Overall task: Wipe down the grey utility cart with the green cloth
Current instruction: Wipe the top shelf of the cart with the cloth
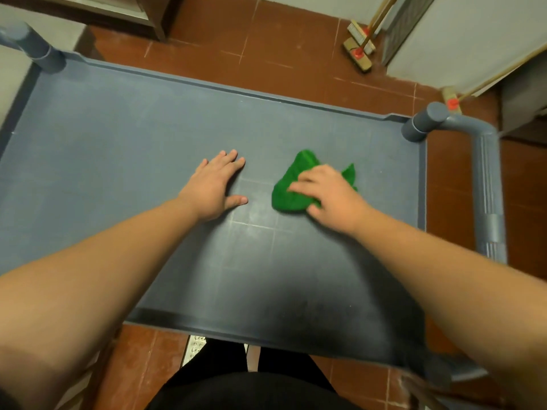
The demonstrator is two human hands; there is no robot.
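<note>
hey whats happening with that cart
A person is wiping the top shelf of a grey plastic utility cart. Their right hand presses down on a bunched-up green cloth towards the right side of the shelf, near the cart's handle. Their left hand lies flat and open on the bare shelf beside it, holding nothing, apparently to brace. Pale streaks show on the surface around the hands. Two wooden-handled brooms lean against the wall beyond the cart.

both my forearms are bare to the elbow, no sleeves in view. my left hand and right hand carry no gloves. i wear black clothing below.
</note>
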